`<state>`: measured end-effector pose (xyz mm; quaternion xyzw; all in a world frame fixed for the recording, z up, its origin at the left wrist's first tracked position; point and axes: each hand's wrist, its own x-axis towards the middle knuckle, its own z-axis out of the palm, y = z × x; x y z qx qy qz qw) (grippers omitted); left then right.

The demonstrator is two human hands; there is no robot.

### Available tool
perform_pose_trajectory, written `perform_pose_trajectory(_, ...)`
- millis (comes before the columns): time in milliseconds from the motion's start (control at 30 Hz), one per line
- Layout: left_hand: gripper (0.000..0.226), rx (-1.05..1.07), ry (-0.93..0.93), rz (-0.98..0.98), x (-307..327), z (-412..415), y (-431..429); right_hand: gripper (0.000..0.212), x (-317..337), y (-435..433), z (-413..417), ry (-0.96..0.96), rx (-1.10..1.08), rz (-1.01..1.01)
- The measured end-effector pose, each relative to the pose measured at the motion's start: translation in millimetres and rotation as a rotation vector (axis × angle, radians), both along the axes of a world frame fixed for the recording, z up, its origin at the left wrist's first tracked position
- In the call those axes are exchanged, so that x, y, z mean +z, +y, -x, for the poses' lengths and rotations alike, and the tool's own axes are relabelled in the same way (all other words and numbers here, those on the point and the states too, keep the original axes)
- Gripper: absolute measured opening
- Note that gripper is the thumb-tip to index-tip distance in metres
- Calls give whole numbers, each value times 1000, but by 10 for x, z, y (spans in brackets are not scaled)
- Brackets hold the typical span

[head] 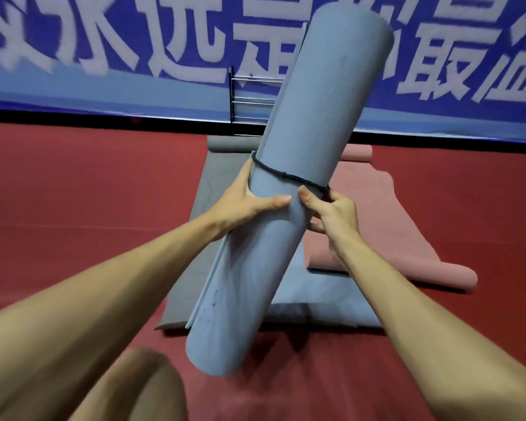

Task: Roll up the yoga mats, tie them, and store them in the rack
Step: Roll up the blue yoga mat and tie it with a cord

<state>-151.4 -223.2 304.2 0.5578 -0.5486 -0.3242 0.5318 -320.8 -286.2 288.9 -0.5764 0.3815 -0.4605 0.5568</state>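
The left hand (249,202) gripped the blue roll (310,117) while the right hand (334,212) pinched its cord (286,176) in its fingers (308,198); tying seemed nearly finished, then the rack (249,101) behind the roll.

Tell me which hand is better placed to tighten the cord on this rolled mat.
Probably right. The right hand has fingers at the black cord, while the left hand grips the rolled blue mat, steadying it.

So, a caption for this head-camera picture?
Left hand and right hand grip a rolled blue mat tied with a dark cord, over a grey mat and a pink mat.
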Motion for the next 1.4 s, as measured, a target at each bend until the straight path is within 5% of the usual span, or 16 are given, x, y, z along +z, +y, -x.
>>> perform_pose_trajectory(100, 93, 69, -46, -35, 143, -482, 226, 40, 90, 167, -510, 33, 94, -29)
perform_pose_trajectory(267, 101, 474, -118, -131, 43, -1325, 703, 67, 100, 516, -1557, 151, 209, -104)
perform_pose_trajectory(567, 100, 792, -154, -530, -1061, -2297, 1623, 50, -1025, 1204, -2920, 415, 393, -391)
perform_pose_trajectory(700, 111, 851, -141, -701, -1694, -2551, 2040, 25, -1649, 1535, -3125, 539, 452, -455)
perform_pose_trajectory(1133, 105, 892, -90, -1096, -3328, -2520, 2569, 13, -2767, 1878, -3019, 1123, 747, -72)
perform_pose_trajectory(1233, 102, 891, -163, -1157, -3396, -2417, 2472, 35, -2781, 1807, -2959, 1196, 795, -27)
perform_pose_trajectory(1400, 80, 859, -306, -1053, -3080, -2349, 2192, 12, -2512, 1563, -2932, 1263, 827, 65)
